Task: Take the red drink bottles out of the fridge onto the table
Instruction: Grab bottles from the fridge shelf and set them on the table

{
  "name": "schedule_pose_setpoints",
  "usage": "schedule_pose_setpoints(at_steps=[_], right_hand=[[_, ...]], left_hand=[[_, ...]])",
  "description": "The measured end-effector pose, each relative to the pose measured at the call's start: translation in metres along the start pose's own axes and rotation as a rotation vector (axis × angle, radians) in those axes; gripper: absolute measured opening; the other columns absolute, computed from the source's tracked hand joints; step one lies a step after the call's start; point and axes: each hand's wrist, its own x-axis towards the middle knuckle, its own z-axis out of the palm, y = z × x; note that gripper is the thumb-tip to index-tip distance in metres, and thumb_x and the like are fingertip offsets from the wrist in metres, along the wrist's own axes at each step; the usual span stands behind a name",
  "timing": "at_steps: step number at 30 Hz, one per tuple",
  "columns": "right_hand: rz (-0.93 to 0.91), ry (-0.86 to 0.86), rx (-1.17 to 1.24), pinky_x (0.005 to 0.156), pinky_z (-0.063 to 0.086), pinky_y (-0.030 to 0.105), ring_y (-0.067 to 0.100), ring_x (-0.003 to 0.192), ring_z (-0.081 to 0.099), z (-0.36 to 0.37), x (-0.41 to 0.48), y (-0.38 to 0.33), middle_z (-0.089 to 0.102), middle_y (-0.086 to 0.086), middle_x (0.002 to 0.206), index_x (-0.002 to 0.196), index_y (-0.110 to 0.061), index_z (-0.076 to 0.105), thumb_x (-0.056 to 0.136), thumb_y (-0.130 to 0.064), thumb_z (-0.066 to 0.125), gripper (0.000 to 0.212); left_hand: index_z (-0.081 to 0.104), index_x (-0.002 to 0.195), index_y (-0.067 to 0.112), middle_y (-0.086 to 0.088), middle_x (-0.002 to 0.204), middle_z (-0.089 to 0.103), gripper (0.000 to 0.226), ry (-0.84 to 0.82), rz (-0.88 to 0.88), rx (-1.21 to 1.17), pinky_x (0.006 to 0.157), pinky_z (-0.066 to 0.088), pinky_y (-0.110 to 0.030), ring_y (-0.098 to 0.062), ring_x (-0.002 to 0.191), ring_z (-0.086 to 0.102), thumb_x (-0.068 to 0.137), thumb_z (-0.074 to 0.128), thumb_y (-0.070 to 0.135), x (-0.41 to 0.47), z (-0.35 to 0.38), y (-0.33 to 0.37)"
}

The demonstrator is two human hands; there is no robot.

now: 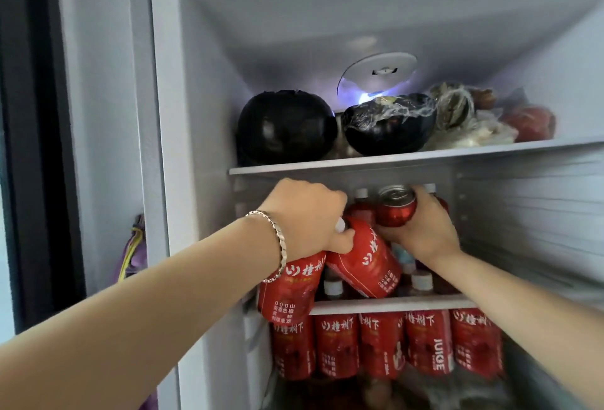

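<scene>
Now left fingers (pixel 343 239) clutch two bottles (pixel 367 261), caps up-left; right fingers (pixel 426 197) wrap can (pixel 396 210).

Red bottles (pixel 382 344) with labels in plain sight: seven, five in a row beneath the middle shelf (pixel 392 305) and two at its front left corner. White caps (pixel 421 280) further back on it: four (more may be hidden). Red can (pixel 395 211): one. Dark melons (pixel 286 126) on the top shelf (pixel 359 162): two.
</scene>
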Motion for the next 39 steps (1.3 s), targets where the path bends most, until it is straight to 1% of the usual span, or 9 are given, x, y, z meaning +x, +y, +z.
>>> schedule_pose_setpoints(at_steps=[3, 8, 13, 15, 19, 22, 26, 33, 39], right_hand=[[0.004, 0.013, -0.063, 0.088, 0.048, 0.039, 0.023, 0.107, 0.059, -0.018, -0.015, 0.000, 0.059, 0.001, 0.119, 0.117, -0.024, 0.053, 0.055, -0.039, 0.086, 0.072], [-0.078, -0.037, -0.136, 0.087, 0.044, 0.034, 0.023, 0.112, 0.055, -0.044, -0.038, -0.006, 0.055, 0.000, 0.125, 0.123, -0.022, 0.050, 0.056, -0.034, 0.087, 0.077], [-0.147, -0.062, -0.023, 0.088, 0.046, 0.036, 0.021, 0.108, 0.057, -0.054, -0.058, -0.019, 0.057, -0.001, 0.119, 0.120, -0.024, 0.051, 0.057, -0.036, 0.087, 0.074], [-0.187, -0.096, 0.018, 0.087, 0.048, 0.039, 0.020, 0.106, 0.057, -0.053, -0.070, -0.029, 0.058, -0.001, 0.115, 0.119, -0.024, 0.051, 0.056, -0.037, 0.087, 0.074], [-0.288, -0.289, 0.078, 0.088, 0.049, 0.039, 0.018, 0.105, 0.057, -0.046, -0.111, -0.048, 0.057, -0.006, 0.113, 0.118, -0.027, 0.049, 0.055, -0.036, 0.085, 0.073], [-0.342, -0.482, 0.075, 0.090, 0.047, 0.036, 0.022, 0.109, 0.057, -0.033, -0.156, -0.062, 0.056, -0.003, 0.122, 0.123, -0.027, 0.048, 0.056, -0.038, 0.086, 0.078], [-0.449, -0.716, 0.125, 0.084, 0.048, 0.035, 0.023, 0.105, 0.060, -0.019, -0.226, -0.091, 0.060, -0.003, 0.113, 0.115, -0.029, 0.051, 0.052, -0.042, 0.085, 0.072], [-0.714, -1.076, 0.292, 0.089, 0.044, 0.029, 0.020, 0.116, 0.055, -0.020, -0.380, -0.172, 0.053, -0.004, 0.127, 0.128, -0.026, 0.045, 0.062, -0.042, 0.082, 0.078], [-0.956, -1.279, 0.473, 0.088, 0.043, 0.026, 0.017, 0.107, 0.057, -0.061, -0.522, -0.261, 0.056, -0.006, 0.120, 0.126, -0.028, 0.044, 0.063, -0.039, 0.081, 0.075]], left_hand=[[0.052, 0.108, 0.017, -0.002, 0.100, 0.065, 0.042, 0.027, 0.051, 0.047, 0.068, 0.034, -0.029, -0.026, 0.092, 0.062, 0.090, 0.041, 0.053, -0.005, -0.004, 0.009], [0.055, 0.108, 0.018, -0.001, 0.097, 0.066, 0.040, 0.022, -0.035, -0.025, 0.072, 0.040, -0.031, -0.024, 0.092, 0.062, 0.090, 0.041, 0.051, -0.027, -0.020, 0.012], [0.058, 0.103, 0.021, 0.000, 0.096, 0.067, 0.039, 0.034, -0.141, 0.017, 0.068, 0.036, -0.028, -0.023, 0.091, 0.062, 0.088, 0.043, 0.053, -0.061, -0.058, 0.026], [0.060, 0.101, 0.021, 0.002, 0.094, 0.065, 0.039, -0.025, -0.212, 0.006, 0.069, 0.036, -0.028, -0.022, 0.090, 0.061, 0.087, 0.044, 0.055, -0.081, -0.075, 0.032], [0.060, 0.102, 0.022, 0.003, 0.092, 0.062, 0.040, -0.240, -0.374, -0.059, 0.067, 0.037, -0.026, -0.021, 0.082, 0.058, 0.087, 0.047, 0.056, -0.137, -0.094, 0.052], [0.060, 0.106, 0.023, 0.003, 0.100, 0.064, 0.041, -0.412, -0.489, -0.071, 0.069, 0.036, -0.025, -0.021, 0.092, 0.061, 0.087, 0.047, 0.057, -0.191, -0.095, 0.067], [0.058, 0.102, 0.020, -0.001, 0.104, 0.065, 0.036, -0.616, -0.652, -0.053, 0.072, 0.035, -0.027, -0.024, 0.098, 0.061, 0.088, 0.046, 0.051, -0.273, -0.107, 0.087], [0.055, 0.105, 0.017, -0.007, 0.103, 0.068, 0.032, -0.824, -0.904, 0.159, 0.069, 0.037, -0.030, -0.029, 0.094, 0.064, 0.090, 0.041, 0.041, -0.440, -0.178, 0.127], [0.055, 0.106, 0.014, -0.005, 0.100, 0.068, 0.037, -0.938, -1.201, 0.275, 0.067, 0.036, -0.029, -0.027, 0.090, 0.064, 0.088, 0.044, 0.044, -0.578, -0.279, 0.176]])
